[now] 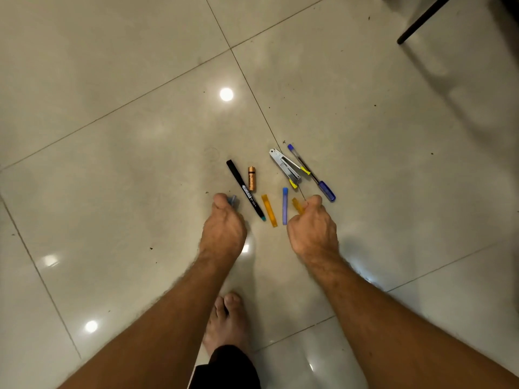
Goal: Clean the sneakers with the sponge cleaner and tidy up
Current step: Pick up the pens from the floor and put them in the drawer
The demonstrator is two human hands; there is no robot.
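No sneakers or sponge cleaner are in view. Small items lie scattered on the tiled floor. My left hand (223, 223) grips a small blue piece (232, 201) at the left of the group. My right hand (312, 226) pinches a small orange strip (297, 205) at the right. Between the hands lie a black marker (245, 190), a copper battery (252, 178), an orange strip (269, 210) and a blue strip (285, 205). Beyond them are a metal stapler (285, 167) and a blue pen (311, 172).
Glossy beige floor tiles (126, 164) spread all round, with light reflections. A dark furniture leg (421, 21) stands at the far right. My bare foot (226, 318) rests on the floor under my arms.
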